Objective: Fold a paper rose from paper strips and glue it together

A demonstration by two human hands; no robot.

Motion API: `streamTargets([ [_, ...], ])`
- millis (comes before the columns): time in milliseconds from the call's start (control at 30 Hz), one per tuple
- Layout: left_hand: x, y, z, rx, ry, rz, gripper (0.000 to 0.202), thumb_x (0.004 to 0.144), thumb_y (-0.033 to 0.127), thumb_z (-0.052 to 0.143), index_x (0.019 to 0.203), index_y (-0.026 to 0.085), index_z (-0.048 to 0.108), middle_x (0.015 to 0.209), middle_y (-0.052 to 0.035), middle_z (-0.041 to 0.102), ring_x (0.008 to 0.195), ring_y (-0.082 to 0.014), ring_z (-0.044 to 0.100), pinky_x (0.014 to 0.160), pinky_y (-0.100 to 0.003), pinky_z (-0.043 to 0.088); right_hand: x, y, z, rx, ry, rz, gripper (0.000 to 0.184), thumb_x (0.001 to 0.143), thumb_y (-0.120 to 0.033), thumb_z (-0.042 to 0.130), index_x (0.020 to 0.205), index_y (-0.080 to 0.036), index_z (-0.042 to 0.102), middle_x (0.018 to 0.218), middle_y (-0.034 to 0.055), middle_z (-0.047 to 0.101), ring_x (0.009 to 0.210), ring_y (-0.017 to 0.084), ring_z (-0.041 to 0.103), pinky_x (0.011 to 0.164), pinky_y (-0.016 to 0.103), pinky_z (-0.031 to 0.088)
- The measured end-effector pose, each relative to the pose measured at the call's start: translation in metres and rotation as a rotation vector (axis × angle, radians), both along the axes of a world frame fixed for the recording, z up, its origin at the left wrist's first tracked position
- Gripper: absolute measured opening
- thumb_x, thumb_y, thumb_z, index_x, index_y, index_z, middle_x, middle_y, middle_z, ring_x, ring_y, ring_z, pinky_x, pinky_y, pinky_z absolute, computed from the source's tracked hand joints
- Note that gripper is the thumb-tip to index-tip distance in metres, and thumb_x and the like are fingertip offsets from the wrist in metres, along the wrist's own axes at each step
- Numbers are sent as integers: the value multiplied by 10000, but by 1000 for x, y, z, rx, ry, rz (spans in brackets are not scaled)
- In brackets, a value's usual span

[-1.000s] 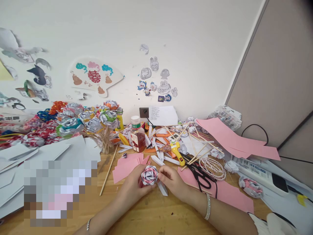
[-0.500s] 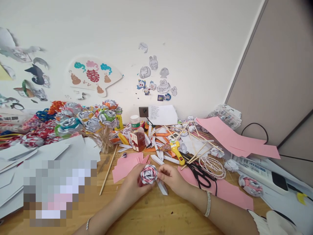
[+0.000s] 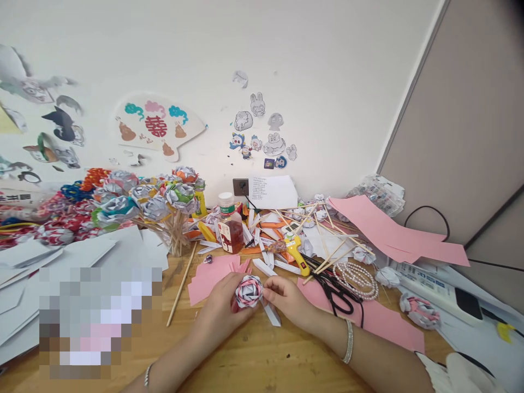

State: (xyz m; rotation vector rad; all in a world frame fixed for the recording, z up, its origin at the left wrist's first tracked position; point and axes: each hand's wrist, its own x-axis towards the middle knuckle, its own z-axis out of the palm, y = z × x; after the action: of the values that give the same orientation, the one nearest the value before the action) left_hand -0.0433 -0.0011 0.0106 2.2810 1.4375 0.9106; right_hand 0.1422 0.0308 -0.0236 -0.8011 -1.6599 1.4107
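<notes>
A pink and white folded paper flower [image 3: 249,292] faces up in the middle of the view. My left hand [image 3: 224,303] wraps round its left side, thumb below and fingers behind. At the flower's right edge, the thumb and index finger of my right hand [image 3: 286,297] are pinched together; what lies between these fingertips is too small to tell. A folded white paper strip [image 3: 271,313] lies on the table under the gap between my hands. Just behind my left hand are pink paper sheets [image 3: 204,279].
A yellow glue gun [image 3: 296,254], black scissors [image 3: 338,297] and pearl beads [image 3: 356,281] lie to the right. Behind stands a bottle [image 3: 230,226]. Paper flowers [image 3: 155,204] stand at back left beside white sheets [image 3: 94,256]. A wooden stick [image 3: 180,286] lies left of my hands.
The flower has turned slightly in my left hand, so its pink folds sit differently. Both hands stay in nearly the same place.
</notes>
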Motion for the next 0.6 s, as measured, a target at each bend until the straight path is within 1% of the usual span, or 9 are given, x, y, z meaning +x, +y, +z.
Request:
streamTargets([
  [133,0,-1,1,3,6,7,234,761,279,617,981,208,583,939,-68,644,878,-234,602,764,-343,498,0,2,-5,-11,2,19,458,723,-618,650,785,-172,570,704,-9,593,624,125,524,571,245,409],
  [233,0,-1,1,10,7,9,244,758,279,623,988,206,583,936,-67,646,879,-236,603,769,-345,498,0,3,-7,-19,-11,24,447,725,-614,647,768,-177,564,683,-13,589,596,122,506,560,247,400],
  [433,-1,1,-1,-4,0,6,248,763,283,626,993,200,580,950,-73,648,892,-236,608,774,-340,498,1,2,-4,-21,1,53,396,771,-562,631,772,-170,577,706,-3,604,632,130,529,573,247,414],
  [600,1,0,-1,-14,-22,-31,246,774,306,634,985,196,573,947,-69,644,884,-227,607,763,-337,500,1,0,-2,-39,16,80,407,773,-570,629,788,-168,571,720,-1,609,651,129,550,583,239,426],
])
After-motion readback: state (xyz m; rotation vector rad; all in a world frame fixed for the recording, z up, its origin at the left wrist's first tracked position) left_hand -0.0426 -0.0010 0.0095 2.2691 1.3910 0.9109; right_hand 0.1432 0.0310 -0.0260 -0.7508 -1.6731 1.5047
